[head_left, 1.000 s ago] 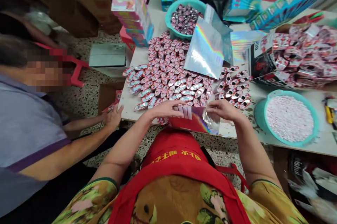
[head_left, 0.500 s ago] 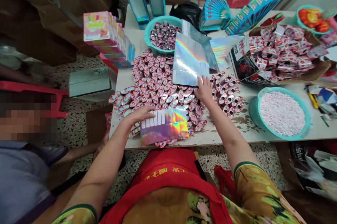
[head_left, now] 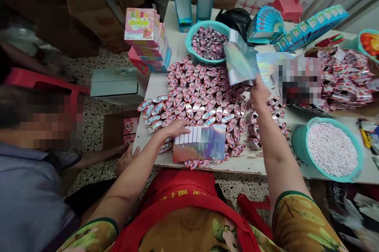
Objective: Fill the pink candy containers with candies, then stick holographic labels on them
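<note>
A shiny holographic sheet with white strips (head_left: 204, 147) lies over rows of small pink-and-red foil packs (head_left: 197, 96) near the table's front edge. My left hand (head_left: 177, 128) holds the sheet's upper left part, its fingers on the white strips. Farther right, my right hand (head_left: 259, 93) is closed on the lower right corner of a silvery holographic bag (head_left: 240, 62), which is bent and partly lifted. Another shiny sheet (head_left: 271, 66) lies behind that hand.
Teal basins hold metallic caps (head_left: 210, 44) and pale pink pellets (head_left: 333, 148). Pink boxes (head_left: 142, 27) stand at back left; a carton of wrapped packs (head_left: 348, 78) is at right. A person (head_left: 32, 189) sits at left, a hand (head_left: 126, 160) near my left forearm.
My right hand has gone from resting on the silvery bag to gripping its corner, bending it up. The view has shifted left. The other person's hand shows more clearly.
</note>
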The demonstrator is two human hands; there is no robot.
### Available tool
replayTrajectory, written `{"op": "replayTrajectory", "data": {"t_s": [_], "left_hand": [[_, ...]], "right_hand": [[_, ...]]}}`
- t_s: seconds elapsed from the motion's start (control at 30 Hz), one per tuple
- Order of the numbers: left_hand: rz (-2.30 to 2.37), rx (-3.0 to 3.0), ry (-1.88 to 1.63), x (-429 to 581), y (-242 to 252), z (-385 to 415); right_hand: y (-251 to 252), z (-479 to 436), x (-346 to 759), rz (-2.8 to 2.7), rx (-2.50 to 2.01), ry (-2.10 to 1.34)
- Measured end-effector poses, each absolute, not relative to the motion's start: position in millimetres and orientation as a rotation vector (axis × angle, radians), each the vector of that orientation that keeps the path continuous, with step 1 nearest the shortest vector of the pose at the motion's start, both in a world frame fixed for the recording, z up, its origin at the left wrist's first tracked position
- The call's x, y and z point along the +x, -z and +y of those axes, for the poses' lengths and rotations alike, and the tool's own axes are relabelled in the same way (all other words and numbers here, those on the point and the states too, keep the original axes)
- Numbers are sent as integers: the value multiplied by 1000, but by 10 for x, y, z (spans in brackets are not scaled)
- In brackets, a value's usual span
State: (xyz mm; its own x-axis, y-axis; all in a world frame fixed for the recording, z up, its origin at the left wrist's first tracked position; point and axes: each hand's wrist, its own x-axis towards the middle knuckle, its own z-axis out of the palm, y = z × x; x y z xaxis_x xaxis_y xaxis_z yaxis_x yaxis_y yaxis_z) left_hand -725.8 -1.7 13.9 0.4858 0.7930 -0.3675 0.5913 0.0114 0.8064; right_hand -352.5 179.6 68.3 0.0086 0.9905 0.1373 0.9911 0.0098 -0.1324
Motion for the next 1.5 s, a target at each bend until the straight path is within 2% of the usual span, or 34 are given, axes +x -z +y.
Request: {"op": "replayTrajectory", "data": {"t_s": [0.13,0.23,0.43,0.53,0.63,0.7,0.83,1.0,1.13,1.23,1.5], "left_hand": [[1107,1548,-364,-7317,-207,93],[1154,1438,-427,-7402,-181,221],[1261,1383,-378,-7561,-104,354],[1239,1462,-372,-7590,-137,336],[1208,1563,-337,-7607,-200,302],[1231,1622,-297,-7649,-238,298],[1576,1626,-412,-7891,-232,475],[2068,1694,-676,-8314,-1,1255],[2056,1708,-764,-8337,218,2039],[2034,1670,-744,-8191,308,2456],[2003,1626,-787,-8205,643,2794]], "right_hand": [[-1266,2113,-3501,-1766,-2247,242],[-1234,2178,-3571,-1878,-2182,258],[-514,1742,-3850,-2532,-1827,-236],[-368,1318,-4149,-2534,-1442,-384],[-351,912,-4495,-2807,-1207,-686],[-344,744,-4668,-2940,-1269,-784],[-271,699,-4804,-2975,-1518,-690],[-145,790,-4802,-2914,-1721,-664],[-122,783,-4793,-2920,-1714,-789],[-145,753,-4805,-2887,-1805,-685],[56,580,-5067,-2543,-1771,-564]]}}
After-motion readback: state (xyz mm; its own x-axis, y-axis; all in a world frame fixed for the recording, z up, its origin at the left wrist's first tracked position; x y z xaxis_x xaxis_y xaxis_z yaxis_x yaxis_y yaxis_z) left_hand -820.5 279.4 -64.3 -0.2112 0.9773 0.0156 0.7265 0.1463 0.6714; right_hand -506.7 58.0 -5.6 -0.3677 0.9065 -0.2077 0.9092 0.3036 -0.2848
